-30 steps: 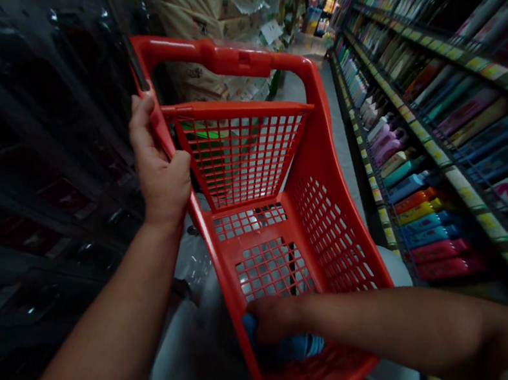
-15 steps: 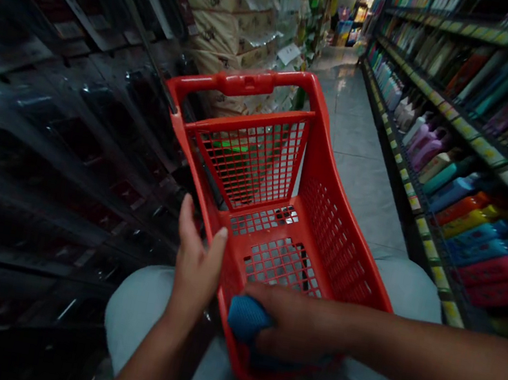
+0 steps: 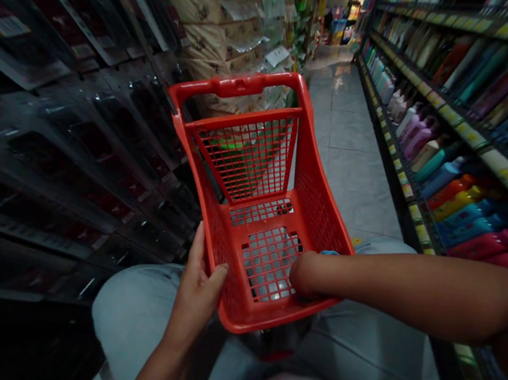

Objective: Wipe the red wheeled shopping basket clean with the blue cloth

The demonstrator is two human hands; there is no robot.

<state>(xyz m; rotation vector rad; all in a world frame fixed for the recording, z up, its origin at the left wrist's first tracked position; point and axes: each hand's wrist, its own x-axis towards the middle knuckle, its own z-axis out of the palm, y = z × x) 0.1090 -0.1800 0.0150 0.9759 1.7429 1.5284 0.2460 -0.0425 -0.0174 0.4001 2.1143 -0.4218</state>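
Observation:
A red plastic shopping basket (image 3: pixel 311 200) with mesh walls and a raised handle (image 3: pixel 240 86) rests tilted on my lap. My left hand (image 3: pixel 197 288) clasps its near left corner, thumb over the rim and fingers on the outside wall. My right hand (image 3: pixel 305 274) reaches in over the right wall and lies curled against the inside of the basket near the bottom grid. Its fingers are mostly hidden. A sliver of a blue cloth (image 3: pixel 329 252) shows at the rim just above my right wrist. The rest of the cloth is out of sight.
Shelves of coloured bottles (image 3: pixel 452 205) with yellow price tags run along the right. Dark shelves of packaged goods (image 3: pixel 71 138) fill the left. A tiled aisle floor (image 3: pixel 352 161) leads away ahead, past stacked beige packs (image 3: pixel 215 19). My legs in light trousers (image 3: pixel 134 313) are under the basket.
My left hand slid from the side rail near the handle down to the near corner. My right hand with the blue cloth moved from the basket's near end to its right inner wall.

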